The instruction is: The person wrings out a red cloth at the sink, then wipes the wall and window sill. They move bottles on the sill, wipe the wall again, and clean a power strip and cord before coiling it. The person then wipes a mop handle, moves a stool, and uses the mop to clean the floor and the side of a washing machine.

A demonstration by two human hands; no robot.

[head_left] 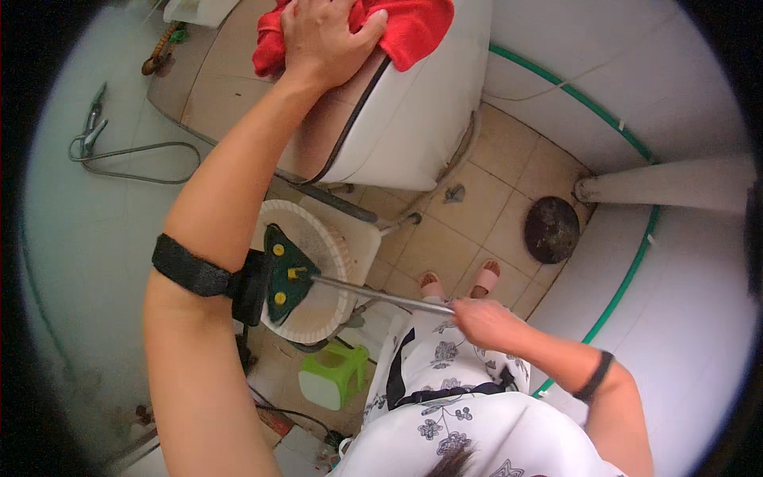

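Observation:
My left hand (pixel 327 40) reaches far forward and presses on a bunched red cloth (pixel 419 30), thumb spread to the right and fingertips cut off by the upper edge. The cloth lies on the brownish top of a white-sided appliance (pixel 409 119). In my closed right hand (pixel 485 322), near my waist, is the thin metal pole of a mop (pixel 381 296). Its dark green triangular head, with yellow knobs, hovers over or rests on a white round basin (pixel 344 258); I cannot tell which. The head appears beside the black strapped device (pixel 253 288) on my left arm.
Below the basin stands a small green and white stool (pixel 332 378). A dark round lid-like thing (pixel 551 230) is on the tiled floor, near a white pipe (pixel 668 181). A green hose (pixel 574 92) runs along the right wall. On the left wall hangs a sprayer (pixel 95 127) with a hose.

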